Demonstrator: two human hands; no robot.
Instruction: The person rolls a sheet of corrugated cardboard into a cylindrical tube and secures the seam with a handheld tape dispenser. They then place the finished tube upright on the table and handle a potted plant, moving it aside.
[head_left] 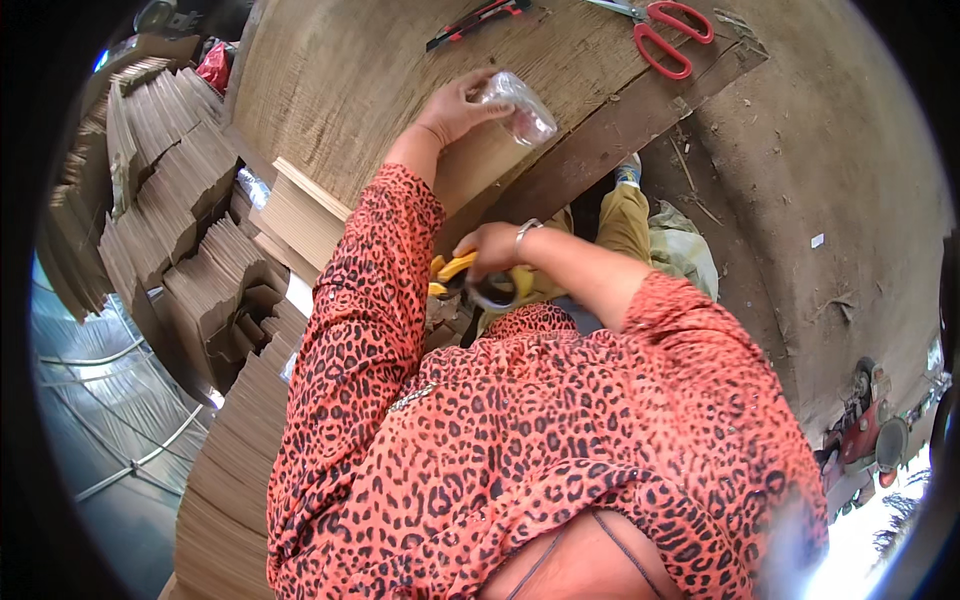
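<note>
Over the wooden tabletop [330, 90], my left hand [458, 112] is closed around a clear, shiny plastic piece [522, 108], rounded like a short cylinder. Its exact kind I cannot make out. Lower down, close to my body and below the table's near edge, my right hand [492, 252] grips a yellow tape dispenser [455, 266]. A roll of tape [500, 288] shows under that hand, slightly blurred. My fingers hide part of the dispenser's handle.
Red-handled scissors [672, 42] lie at the table's far right corner. A black and red cutter-like tool [478, 24] rests at the far edge. Stacks of folded cardboard [165, 160] crowd the left, with flat sheets [300, 215] against the table. Brown ground [800, 190] lies right.
</note>
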